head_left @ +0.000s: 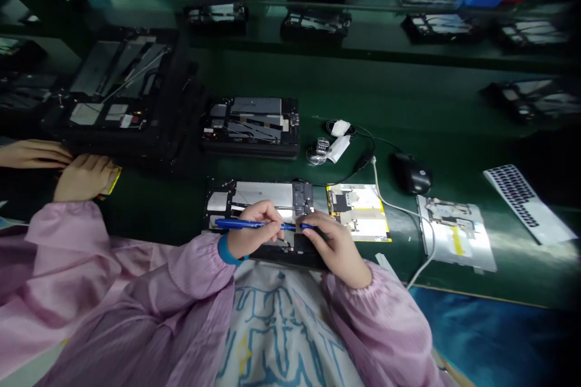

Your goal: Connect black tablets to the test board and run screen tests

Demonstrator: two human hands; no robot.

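My left hand (255, 231), with a blue band at the wrist, is closed around a blue marker pen (227, 224). The pen lies almost level, its thinner end pointing right. Between the fingertips of my right hand (338, 248) is a small blue pen cap (307, 226), just apart from the pen's tip. Both hands are over an opened electronic device (263, 192), which has silver panels and a black frame and lies flat at the table's front edge. My fingers hide part of its middle. Right of it lies a silver board with yellow edges (363, 193).
A tall stack of black device housings (122, 84) stands left, a lower stack (252, 127) behind my work. A co-worker's hand (84, 178) is at left. Cables, a black mouse (411, 173), a silver panel (458, 236) and a label sheet (531, 205) lie right. Shelves with devices run behind.
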